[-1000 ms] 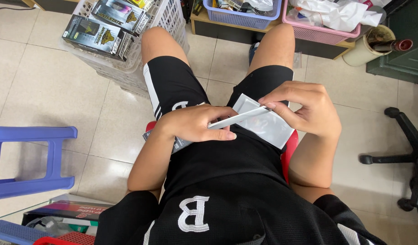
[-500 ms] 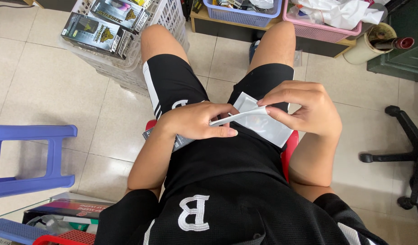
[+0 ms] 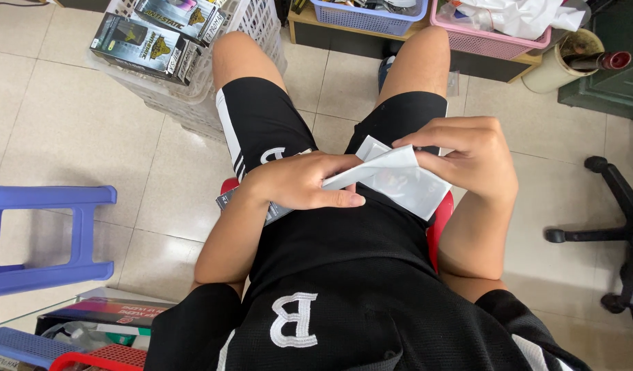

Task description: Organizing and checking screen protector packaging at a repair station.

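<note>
- Fingers (image 3: 461,148) of my right hand (image 3: 471,161) curl together, pinching the top edge of a white plastic pouch (image 3: 399,180) over my lap.
- My left hand (image 3: 299,182) lies flat, fingers pressed together, thumb under the pouch's near corner.
- Beneath those left fingers a grey flat packet (image 3: 227,200) pokes out leftward.

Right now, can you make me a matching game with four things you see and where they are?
Things:
1. white pouch
2. blue stool
3. pink basket
4. black office chair

Places:
A. far right on the floor
B. top, beside the blue basket
C. between both hands over the lap
D. left on the floor

Pairs: 1-C, 2-D, 3-B, 4-A
</note>
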